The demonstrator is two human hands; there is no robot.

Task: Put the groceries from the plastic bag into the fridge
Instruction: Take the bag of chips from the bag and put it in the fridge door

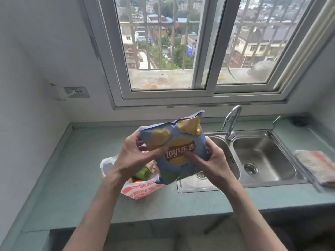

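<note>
Both hands up over the desk (76,178), holding a blue Lay's chip bag (178,147) in the air between them. My left hand (134,156) grips the bag's upper-left edge, thumb across the front near the logo, fingers curled behind. My right hand (213,160) grips the right edge, thumb lying on the front just below the logo, other fingers wrapped round the back. Chip bag is tilted, top corner pointing up and right toward the tap (231,122), bottom edge hanging just above the plastic bag (141,189). Plastic bag sits on the green desk, just left of the sink (262,160), mouth open; white with orange print, one handle loop sticking out on the left. Inside it I can see something green (143,173), something orange (138,181) below that, and a carton corner (151,166); can't tell more, my left arm covers part of it. Sink is a steel double basin, partly hidden behind the chip bag and my right hand. A folded cloth (316,165) with orange stripes lies on the desk right of the sink. Barred window (181,48) above the desk, wall socket (77,92) on the left wall. Fridge not in view.
</note>
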